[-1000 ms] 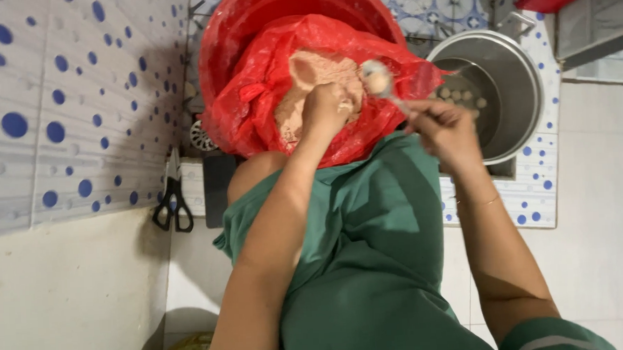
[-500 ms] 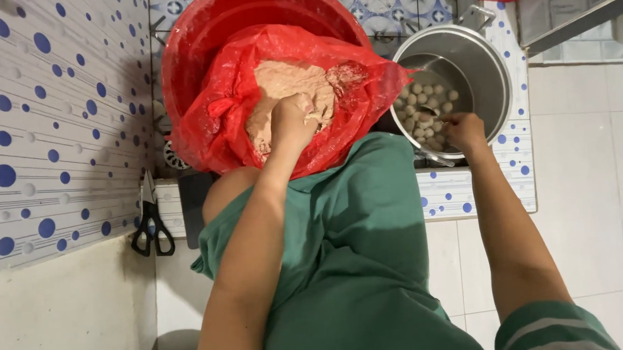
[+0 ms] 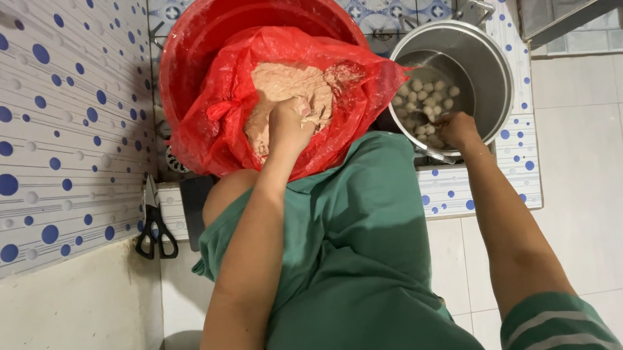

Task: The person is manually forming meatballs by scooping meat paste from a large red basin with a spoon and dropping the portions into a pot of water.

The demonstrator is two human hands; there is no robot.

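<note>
My left hand (image 3: 289, 121) is dug into a mound of pinkish-brown paste (image 3: 290, 81), fingers closed in it. The paste lies in a red plastic bag (image 3: 212, 134) that lines a big red basin (image 3: 181, 69). To the right stands a steel pot (image 3: 494, 65) of water with several small pale balls (image 3: 431, 100) floating in it. At the pot's near rim, my right hand (image 3: 458, 129) is closed on a metal spoon (image 3: 418, 114) that reaches in among the balls; the spoon is mostly hidden.
Black-handled scissors (image 3: 154, 231) hang by the white wall with blue dots (image 3: 44, 138) at left. My green garment (image 3: 357, 250) fills the lower middle. The pot sits on a dotted tiled ledge (image 3: 452, 190); a pale tiled floor (image 3: 592, 184) lies to the right.
My right hand carried the spoon with a formed ball from near the bag down to the pot. My left hand sank from above the paste deeper into it.
</note>
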